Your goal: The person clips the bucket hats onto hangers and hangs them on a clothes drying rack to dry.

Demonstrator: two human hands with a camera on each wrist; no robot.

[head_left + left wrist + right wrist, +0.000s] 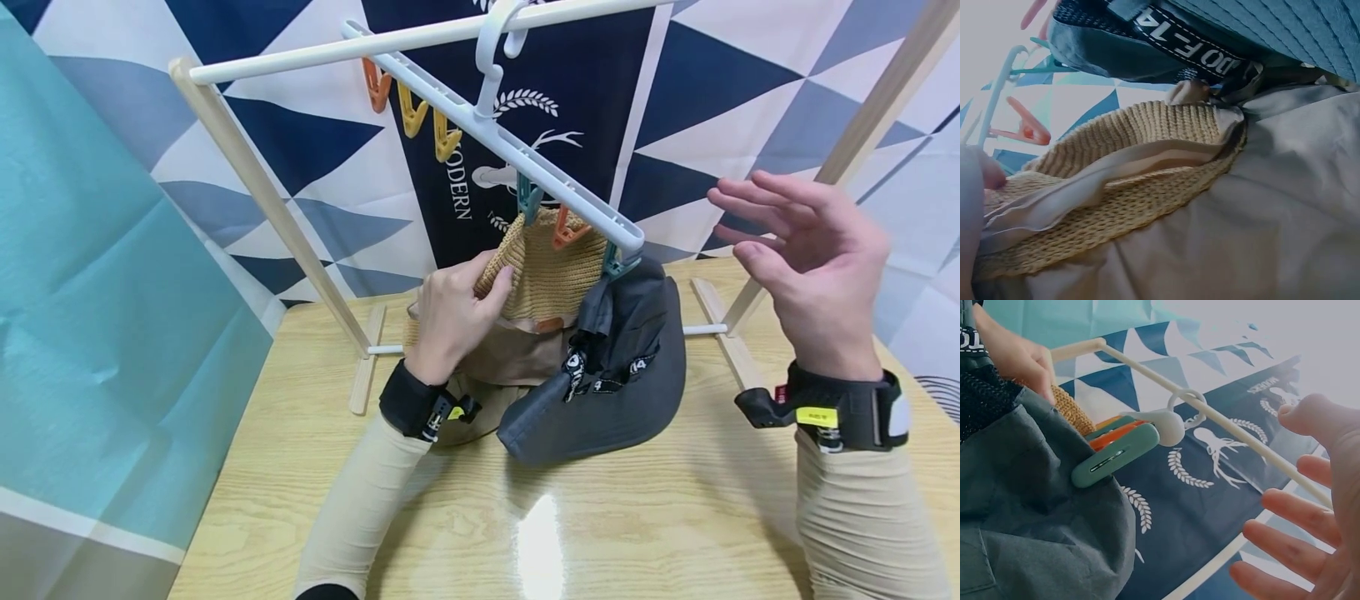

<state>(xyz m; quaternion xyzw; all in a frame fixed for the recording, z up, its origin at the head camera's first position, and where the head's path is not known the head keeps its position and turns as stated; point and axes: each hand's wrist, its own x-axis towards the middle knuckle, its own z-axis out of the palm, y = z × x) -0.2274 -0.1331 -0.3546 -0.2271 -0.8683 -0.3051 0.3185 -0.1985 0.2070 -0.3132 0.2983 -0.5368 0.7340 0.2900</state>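
My left hand [457, 312] pinches the side of a tan knitted hat [553, 271] between thumb and fingers. A teal clip [528, 198] and an orange clip [567, 229] hold this hat under a pale blue clip hanger [525, 154]. A dark grey cap [633, 358] hangs tilted beside it from another teal clip [1116, 456] at the hanger's near end. In the left wrist view, a pale band lines the knitted hat's opening. My right hand [821, 250] is raised to the right, fingers apart, touching nothing.
The hanger hooks over a white rod [315, 54] on a wooden stand [262, 192]. An orange and two yellow clips [411, 110] hang at its far end. Beige fabric [517, 354] hangs behind the cap. Below is a wooden table [465, 517], with a patterned cloth [315, 158] behind.
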